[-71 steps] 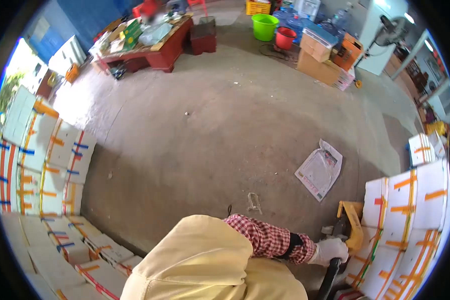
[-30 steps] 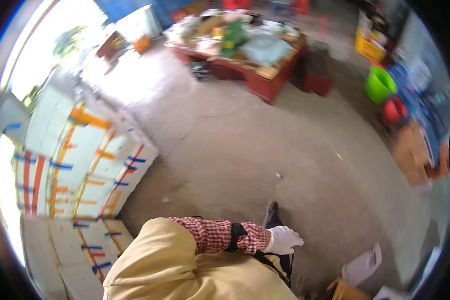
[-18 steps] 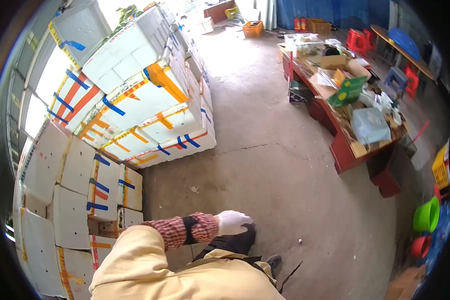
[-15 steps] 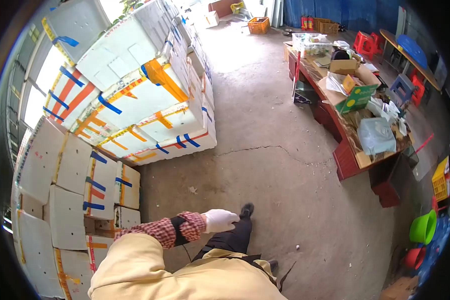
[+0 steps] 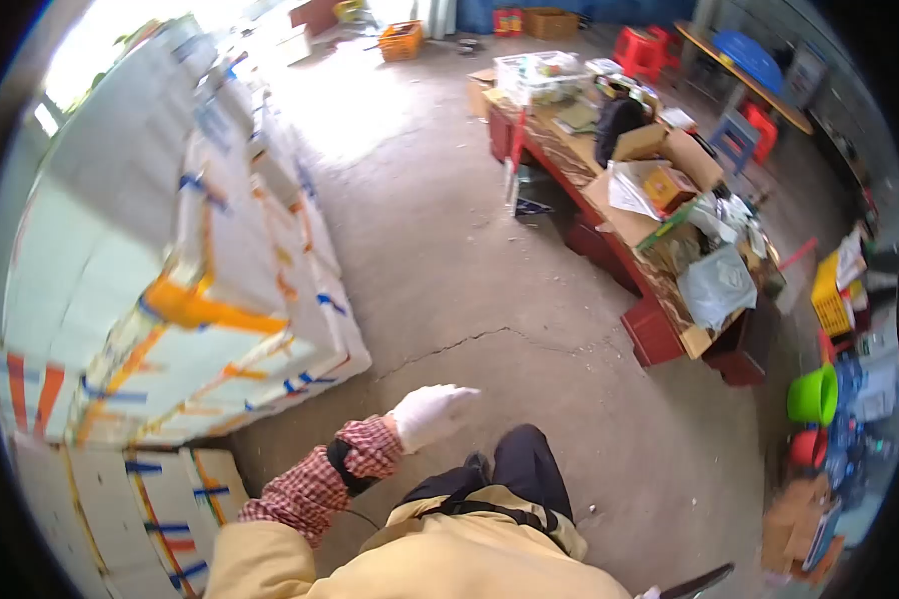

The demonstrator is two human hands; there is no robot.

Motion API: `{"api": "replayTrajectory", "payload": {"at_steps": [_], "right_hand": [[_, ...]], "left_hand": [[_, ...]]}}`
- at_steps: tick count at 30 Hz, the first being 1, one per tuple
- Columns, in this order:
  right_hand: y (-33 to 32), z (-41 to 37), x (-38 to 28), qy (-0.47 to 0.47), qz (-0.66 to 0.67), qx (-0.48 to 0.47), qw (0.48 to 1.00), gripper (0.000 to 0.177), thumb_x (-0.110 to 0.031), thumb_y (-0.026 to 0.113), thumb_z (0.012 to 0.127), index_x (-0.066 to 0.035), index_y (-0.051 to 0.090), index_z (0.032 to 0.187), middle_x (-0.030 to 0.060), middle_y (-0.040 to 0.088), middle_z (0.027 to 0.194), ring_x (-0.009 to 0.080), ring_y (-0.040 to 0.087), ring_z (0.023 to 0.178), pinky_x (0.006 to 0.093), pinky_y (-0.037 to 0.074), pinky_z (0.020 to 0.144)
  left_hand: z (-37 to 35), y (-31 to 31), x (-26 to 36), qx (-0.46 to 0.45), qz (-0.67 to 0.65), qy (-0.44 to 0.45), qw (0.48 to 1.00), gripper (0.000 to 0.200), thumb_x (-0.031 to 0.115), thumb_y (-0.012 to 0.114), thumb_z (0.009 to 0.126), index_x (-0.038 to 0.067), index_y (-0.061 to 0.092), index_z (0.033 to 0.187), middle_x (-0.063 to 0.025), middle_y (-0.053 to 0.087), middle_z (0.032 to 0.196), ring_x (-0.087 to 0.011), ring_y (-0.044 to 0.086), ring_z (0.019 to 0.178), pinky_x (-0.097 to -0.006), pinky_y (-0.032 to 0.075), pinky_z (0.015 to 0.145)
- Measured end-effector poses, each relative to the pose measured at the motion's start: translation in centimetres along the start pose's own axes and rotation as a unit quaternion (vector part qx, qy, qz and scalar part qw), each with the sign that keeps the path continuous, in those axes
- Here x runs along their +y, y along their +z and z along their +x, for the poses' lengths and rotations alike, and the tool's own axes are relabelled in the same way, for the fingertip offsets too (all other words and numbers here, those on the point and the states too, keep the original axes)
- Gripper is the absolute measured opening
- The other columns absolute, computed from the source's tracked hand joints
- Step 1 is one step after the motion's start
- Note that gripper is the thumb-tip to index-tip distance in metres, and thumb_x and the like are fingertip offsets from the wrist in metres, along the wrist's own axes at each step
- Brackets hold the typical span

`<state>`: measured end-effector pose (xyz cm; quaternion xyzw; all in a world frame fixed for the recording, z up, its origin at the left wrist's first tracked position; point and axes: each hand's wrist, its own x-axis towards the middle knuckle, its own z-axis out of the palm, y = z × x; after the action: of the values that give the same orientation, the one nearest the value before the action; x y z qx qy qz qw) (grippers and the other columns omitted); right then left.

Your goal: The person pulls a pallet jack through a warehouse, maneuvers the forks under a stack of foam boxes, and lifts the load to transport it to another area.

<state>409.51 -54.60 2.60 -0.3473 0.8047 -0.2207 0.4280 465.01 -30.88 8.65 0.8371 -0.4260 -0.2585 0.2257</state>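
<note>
My left hand (image 5: 432, 414), in a white glove, is held out in front of my body above the concrete floor. Its fingers point to the right, loosely stretched, and nothing shows in them. A black band (image 5: 350, 467) wraps the checked sleeve behind it. Nearest to this hand are the stacked white foam boxes (image 5: 220, 364), bound with orange, yellow and blue tape; the hand does not touch them. At the bottom edge, a scrap of white, seemingly my right hand (image 5: 650, 593), shows beside a long dark object (image 5: 701, 581). Its fingers are out of frame, so any grip is hidden.
More foam boxes (image 5: 110, 499) stand at the lower left. On the right is a cluttered desk (image 5: 624, 270) with an open carton (image 5: 689, 160) and a plastic bag (image 5: 717, 287). A green bucket (image 5: 812, 396) and flattened cardboard (image 5: 801, 524) lie along the right side.
The view has turned and moved forward; the tall box stack is closer on the left. My left hand has risen a little. My legs have stepped, and the dark object has appeared at bottom right.
</note>
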Motion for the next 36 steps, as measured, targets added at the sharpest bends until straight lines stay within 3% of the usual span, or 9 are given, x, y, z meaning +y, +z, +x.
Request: {"api": "replayTrajectory", "payload": {"at_steps": [2,3,8,9,15,20,22,27,36], "right_hand": [[3.8,0.8,-0.4,0.001,-0.009,-0.017,1.000,0.036,-0.008,0.058,0.088,0.004,0.049,0.121,0.0122,0.060,0.095,0.0186,0.056,0.063,0.0303,0.049,0.055],[7.1,-5.8,-6.3,-0.043,-0.071,0.017,0.996,0.038,-0.020,0.072,0.084,0.009,0.057,0.104,0.0107,0.060,0.067,0.0151,0.053,0.052,0.0324,0.041,0.042],[20.6,-10.4,-13.8,-0.164,-0.091,0.108,0.976,0.034,-0.020,0.073,0.083,0.010,0.062,0.092,0.0156,0.064,0.069,0.0209,0.059,0.057,0.0332,0.050,0.054],[22.4,-4.0,-9.1,-0.092,-0.064,0.127,0.986,0.041,-0.012,0.061,0.089,0.002,0.046,0.125,0.0033,0.054,0.079,0.0098,0.048,0.056,0.0261,0.044,0.051],[34.4,-10.9,-16.2,0.027,-0.035,0.123,0.991,0.066,-0.005,0.063,0.081,0.001,0.030,0.138,0.0066,0.055,0.082,0.0114,0.042,0.045,0.0272,0.037,0.038],[41.7,-15.7,-15.9,-0.123,0.014,0.105,0.987,0.065,-0.005,0.068,0.077,-0.002,0.040,0.135,0.0113,0.056,0.108,0.0232,0.055,0.087,0.0327,0.049,0.081],[46.6,-19.6,-20.8,-0.200,-0.084,0.177,0.960,0.062,-0.011,0.071,0.074,-0.002,0.045,0.129,0.0175,0.059,0.110,0.0311,0.059,0.095,0.0366,0.048,0.087],[55.7,-28.9,-29.2,-0.059,-0.180,0.216,0.958,0.051,-0.027,0.067,0.076,-0.008,0.051,0.120,0.0234,0.065,0.083,0.0436,0.064,0.081,0.0498,0.049,0.070],[72.7,-43.2,-34.3,0.006,-0.266,0.212,0.940,0.041,-0.024,0.065,0.075,-0.014,0.054,0.113,0.0151,0.067,0.077,0.0365,0.066,0.073,0.0461,0.052,0.064]], "left_hand": [[6.2,-1.8,1.2,0.023,-0.029,0.097,0.995,0.041,0.023,0.063,0.085,0.013,0.058,0.124,-0.0170,0.066,0.102,-0.0356,0.063,0.094,-0.0423,0.052,0.082],[8.8,-3.4,2.9,0.001,-0.021,0.112,0.993,0.041,0.022,0.064,0.085,0.013,0.058,0.124,-0.0173,0.066,0.101,-0.0357,0.063,0.094,-0.0422,0.052,0.082],[20.0,-7.4,2.1,-0.092,-0.041,0.285,0.953,0.043,0.017,0.065,0.084,0.007,0.057,0.125,-0.0189,0.065,0.093,-0.0369,0.063,0.086,-0.0429,0.052,0.078],[22.1,-9.0,1.2,-0.119,-0.043,0.297,0.946,0.043,0.017,0.065,0.084,0.007,0.057,0.125,-0.0191,0.064,0.093,-0.0369,0.063,0.086,-0.0427,0.052,0.078],[34.6,-17.9,-9.6,-0.195,0.000,0.219,0.956,0.042,0.027,0.061,0.086,0.009,0.058,0.124,-0.0187,0.067,0.104,-0.0364,0.065,0.092,-0.0442,0.052,0.081],[43.3,-25.1,-8.2,-0.300,-0.022,0.217,0.929,0.042,0.020,0.061,0.087,0.009,0.057,0.128,-0.0158,0.067,0.107,-0.0322,0.064,0.099,-0.0399,0.050,0.085],[47.0,-25.4,-7.5,-0.335,-0.012,0.313,0.889,0.044,0.020,0.060,0.089,0.010,0.053,0.131,-0.0171,0.065,0.108,-0.0333,0.062,0.100,-0.0402,0.050,0.086],[56.8,-28.3,-7.0,-0.477,-0.024,0.410,0.777,0.043,0.025,0.065,0.088,0.009,0.056,0.127,-0.0153,0.065,0.111,-0.0330,0.062,0.099,-0.0408,0.049,0.087],[67.7,-33.2,-5.9,-0.521,0.032,0.665,0.534,0.059,0.023,0.065,0.085,0.010,0.045,0.139,-0.0196,0.049,0.135,-0.0371,0.046,0.125,-0.0422,0.038,0.105]]}}
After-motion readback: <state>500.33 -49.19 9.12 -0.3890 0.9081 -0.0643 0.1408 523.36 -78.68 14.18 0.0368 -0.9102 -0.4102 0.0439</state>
